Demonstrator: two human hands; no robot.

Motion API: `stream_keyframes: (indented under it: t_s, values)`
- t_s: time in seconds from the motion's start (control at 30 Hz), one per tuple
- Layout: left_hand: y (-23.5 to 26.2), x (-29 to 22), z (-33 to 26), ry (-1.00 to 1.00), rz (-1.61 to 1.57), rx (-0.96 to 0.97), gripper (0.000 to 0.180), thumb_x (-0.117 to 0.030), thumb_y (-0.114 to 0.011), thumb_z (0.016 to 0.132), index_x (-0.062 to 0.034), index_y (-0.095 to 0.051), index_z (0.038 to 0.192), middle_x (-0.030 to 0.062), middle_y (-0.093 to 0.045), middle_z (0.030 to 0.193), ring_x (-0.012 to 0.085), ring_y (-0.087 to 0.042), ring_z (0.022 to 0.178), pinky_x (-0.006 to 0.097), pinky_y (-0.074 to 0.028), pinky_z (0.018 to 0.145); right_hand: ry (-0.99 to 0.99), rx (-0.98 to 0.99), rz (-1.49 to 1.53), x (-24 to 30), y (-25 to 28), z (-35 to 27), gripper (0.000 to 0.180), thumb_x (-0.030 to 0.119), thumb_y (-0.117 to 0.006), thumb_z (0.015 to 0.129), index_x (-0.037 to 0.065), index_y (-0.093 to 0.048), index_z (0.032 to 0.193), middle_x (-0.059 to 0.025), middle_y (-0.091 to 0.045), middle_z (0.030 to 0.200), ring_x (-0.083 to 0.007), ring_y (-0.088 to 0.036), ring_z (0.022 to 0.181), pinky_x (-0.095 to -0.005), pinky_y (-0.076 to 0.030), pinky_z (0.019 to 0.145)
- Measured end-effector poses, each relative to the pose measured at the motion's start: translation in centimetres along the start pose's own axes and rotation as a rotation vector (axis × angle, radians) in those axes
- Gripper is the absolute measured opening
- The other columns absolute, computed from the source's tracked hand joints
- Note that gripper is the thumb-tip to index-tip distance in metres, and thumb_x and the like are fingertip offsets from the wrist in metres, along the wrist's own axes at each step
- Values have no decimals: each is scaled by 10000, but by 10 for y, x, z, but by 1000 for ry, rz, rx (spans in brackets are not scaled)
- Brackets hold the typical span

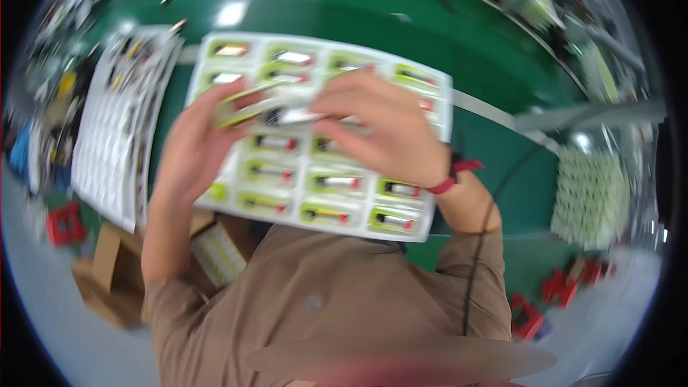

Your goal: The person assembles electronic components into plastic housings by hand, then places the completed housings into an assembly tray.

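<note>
A white compartment tray (383, 56) lies across the green table before me. Its cells hold lime-green cards with small cylinders in white, black, red or yellow. Over its middle, my left hand (204, 132) grips a clear package with a lime-green edge (247, 93) between thumb and fingers. My right hand (383, 118) is closed on a small white cylinder with a black end (287, 116), held sideways beside that package. Motion smears both hands, so whether the cylinder touches the package I cannot tell. A red band is round my right wrist.
Another white tray (107, 150) with loose small parts stands at the left. Stacked pale-green trays (591, 197) are at the right, near a grey metal bar (595, 116). A black cable (476, 265) crosses my right arm. Open cardboard boxes (118, 272) sit at lower left.
</note>
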State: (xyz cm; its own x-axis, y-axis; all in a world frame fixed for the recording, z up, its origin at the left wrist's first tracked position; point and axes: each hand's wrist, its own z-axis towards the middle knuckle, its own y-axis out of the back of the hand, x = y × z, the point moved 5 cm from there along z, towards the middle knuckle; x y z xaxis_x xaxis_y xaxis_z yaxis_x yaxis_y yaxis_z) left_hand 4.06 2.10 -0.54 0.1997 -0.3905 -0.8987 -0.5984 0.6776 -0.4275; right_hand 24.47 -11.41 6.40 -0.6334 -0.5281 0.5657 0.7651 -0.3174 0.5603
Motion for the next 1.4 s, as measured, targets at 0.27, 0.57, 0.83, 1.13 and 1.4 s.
stream_keyframes:
  t_s: [0.27, 0.57, 0.83, 1.13, 1.4]
  values:
    - [-38, 18, 17, 126, -158, 152, 433, -254, -423, 1115, 30, -560, 1412, 131, -636, 1273, 216, -638, 1094, 342, -515, 918, -51, -1, -151, -14, -6, -3, 224, -38, -731, 849, 13, -705, 1066, -119, -677, 1039, -289, -687, 896, -362, -561, 748]
    - [-41, 21, 21, 143, -42, 89, 424, -261, -423, 1115, 6, -588, 1400, 119, -637, 1269, 202, -646, 1084, 334, -513, 933, -13, 83, -257, -9, -15, -4, 316, -81, -706, 795, -5, -691, 1101, -133, -668, 1078, -307, -679, 946, -386, -565, 788]
    - [-43, 30, 27, 141, -12, 98, 356, -189, -489, 1092, 1, -609, 1368, 100, -642, 1257, 162, -643, 1068, 309, -535, 926, 37, 76, -278, -12, -19, -6, 347, -80, -700, 767, -7, -696, 1107, -144, -664, 1081, -326, -673, 951, -396, -564, 801]
    - [-51, 22, 26, -59, 428, 113, 357, -37, -525, 1039, -14, -582, 1391, 70, -651, 1319, 150, -643, 1083, 312, -530, 942, -652, -75, 633, -68, -36, -27, 254, 22, -737, 896, 3, -679, 1143, -84, -686, 989, -158, -696, 832, -251, -559, 791]
    - [-52, 4, 12, -467, 1307, 146, 437, 48, -633, 866, -52, -618, 1292, 165, -675, 1143, 374, -686, 984, 441, -585, 807, -18, 83, -291, -25, -29, -21, 418, -36, -718, 787, 18, -659, 1197, -148, -657, 1001, -322, -659, 823, -388, -554, 724]
